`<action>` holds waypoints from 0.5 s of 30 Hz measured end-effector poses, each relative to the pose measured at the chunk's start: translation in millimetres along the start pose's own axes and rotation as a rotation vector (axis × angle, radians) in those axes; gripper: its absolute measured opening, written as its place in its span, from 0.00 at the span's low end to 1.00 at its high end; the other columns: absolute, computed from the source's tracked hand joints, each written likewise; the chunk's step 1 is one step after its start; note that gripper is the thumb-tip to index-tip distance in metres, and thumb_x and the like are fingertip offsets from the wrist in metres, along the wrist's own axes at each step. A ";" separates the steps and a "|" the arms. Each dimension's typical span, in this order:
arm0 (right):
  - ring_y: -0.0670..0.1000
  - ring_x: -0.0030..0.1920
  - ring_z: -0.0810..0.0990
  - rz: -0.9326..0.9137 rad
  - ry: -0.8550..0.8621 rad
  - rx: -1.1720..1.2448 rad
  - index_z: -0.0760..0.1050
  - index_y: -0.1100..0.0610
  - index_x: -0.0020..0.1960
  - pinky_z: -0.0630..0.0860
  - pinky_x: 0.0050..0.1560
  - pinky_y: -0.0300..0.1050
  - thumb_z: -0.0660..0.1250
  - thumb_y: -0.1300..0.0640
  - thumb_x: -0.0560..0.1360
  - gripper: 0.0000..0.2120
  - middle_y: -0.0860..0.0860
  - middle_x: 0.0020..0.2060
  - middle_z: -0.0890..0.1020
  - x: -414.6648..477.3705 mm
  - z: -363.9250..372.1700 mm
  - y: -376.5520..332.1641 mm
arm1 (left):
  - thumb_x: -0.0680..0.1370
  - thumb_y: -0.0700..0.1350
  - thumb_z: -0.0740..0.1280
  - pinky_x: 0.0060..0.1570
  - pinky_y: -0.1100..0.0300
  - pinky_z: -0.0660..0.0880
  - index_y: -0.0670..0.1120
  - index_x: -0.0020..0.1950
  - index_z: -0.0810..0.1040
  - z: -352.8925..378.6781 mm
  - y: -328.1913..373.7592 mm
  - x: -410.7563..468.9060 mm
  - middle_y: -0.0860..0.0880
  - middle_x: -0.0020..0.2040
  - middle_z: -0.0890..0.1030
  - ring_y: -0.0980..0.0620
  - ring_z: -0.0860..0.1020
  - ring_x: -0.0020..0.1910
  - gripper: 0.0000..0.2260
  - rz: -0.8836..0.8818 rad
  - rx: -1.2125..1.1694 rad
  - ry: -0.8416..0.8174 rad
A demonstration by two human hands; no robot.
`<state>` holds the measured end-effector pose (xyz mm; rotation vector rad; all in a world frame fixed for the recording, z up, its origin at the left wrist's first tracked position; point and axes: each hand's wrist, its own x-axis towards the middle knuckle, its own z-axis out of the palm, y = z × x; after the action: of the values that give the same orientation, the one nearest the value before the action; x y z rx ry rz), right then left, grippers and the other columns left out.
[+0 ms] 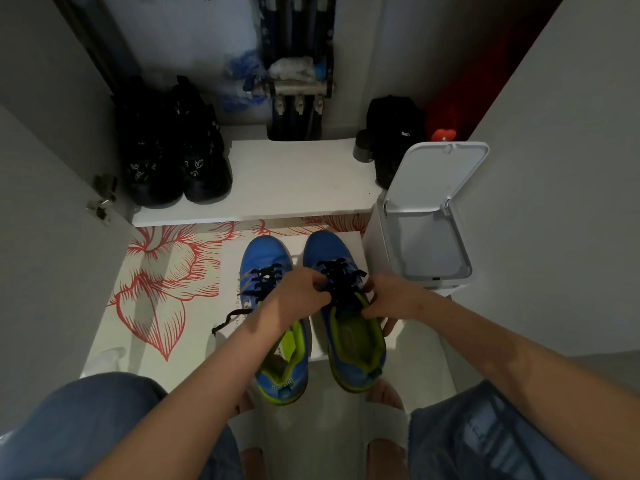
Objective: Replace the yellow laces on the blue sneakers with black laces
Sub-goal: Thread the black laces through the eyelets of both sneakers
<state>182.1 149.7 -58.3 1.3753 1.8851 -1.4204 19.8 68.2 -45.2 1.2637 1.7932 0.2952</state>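
Two blue sneakers [266, 258] with smooth rounded toes and soft lime-green linings stand side by side on a flat white sheet [232, 271] on the floor, both threaded with flat black laces [341, 271]; one loose, wavy lace end trails off the left shoe. The left hand [298, 296] and right hand [391, 299], fingers curled, both pinch the lace over the right shoe's tongue. A boxy white plastic bin [422, 244], lid raised, stands just beside; bulky black shoes [173, 150] sit on a white shelf [294, 174].
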 end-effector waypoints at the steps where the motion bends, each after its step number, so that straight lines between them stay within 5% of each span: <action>1: 0.59 0.51 0.80 0.015 -0.008 0.009 0.65 0.67 0.68 0.81 0.34 0.45 0.71 0.60 0.72 0.29 0.60 0.54 0.76 -0.4 -2.5 -0.9 | 0.77 0.40 0.63 0.57 0.63 0.68 0.42 0.63 0.76 -6.0 0.5 -1.1 0.46 0.58 0.78 0.48 0.74 0.63 0.15 -0.006 -0.008 -0.007; 4: 0.55 0.55 0.76 -0.033 0.091 -0.152 0.67 0.64 0.67 0.78 0.41 0.43 0.74 0.49 0.69 0.33 0.56 0.56 0.74 -0.5 -12.9 -3.6 | 0.77 0.40 0.63 0.59 0.64 0.68 0.44 0.66 0.75 -41.8 -3.7 -10.2 0.48 0.63 0.77 0.51 0.75 0.61 0.16 -0.013 -0.078 0.135; 8: 0.54 0.52 0.77 -0.338 0.539 -0.292 0.75 0.60 0.57 0.71 0.48 0.42 0.65 0.56 0.76 0.12 0.54 0.53 0.76 -10.2 0.2 -31.9 | 0.77 0.36 0.65 0.34 0.63 0.75 0.42 0.48 0.79 -96.3 -30.9 -41.9 0.42 0.49 0.82 0.53 0.78 0.38 0.04 -0.210 -0.289 0.309; 12: 0.57 0.50 0.79 -0.410 0.290 -0.217 0.78 0.65 0.52 0.75 0.51 0.50 0.63 0.56 0.78 0.13 0.60 0.48 0.81 -18.0 36.1 -72.7 | 0.80 0.40 0.62 0.29 0.65 0.74 0.39 0.44 0.77 -83.4 -58.7 -70.3 0.45 0.39 0.80 0.53 0.76 0.32 0.08 -0.485 -0.166 0.011; 15: 0.56 0.49 0.79 -0.393 0.252 -0.295 0.78 0.64 0.53 0.74 0.49 0.49 0.66 0.50 0.76 0.16 0.59 0.48 0.81 -9.5 52.5 -89.1 | 0.81 0.47 0.61 0.32 0.62 0.73 0.40 0.37 0.74 -57.2 -71.8 -65.5 0.45 0.35 0.77 0.51 0.75 0.32 0.15 -0.525 -0.236 -0.039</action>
<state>96.5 99.1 -28.4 1.1244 2.5200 -1.1025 -64.6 -3.3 -23.2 0.6015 1.9173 0.1739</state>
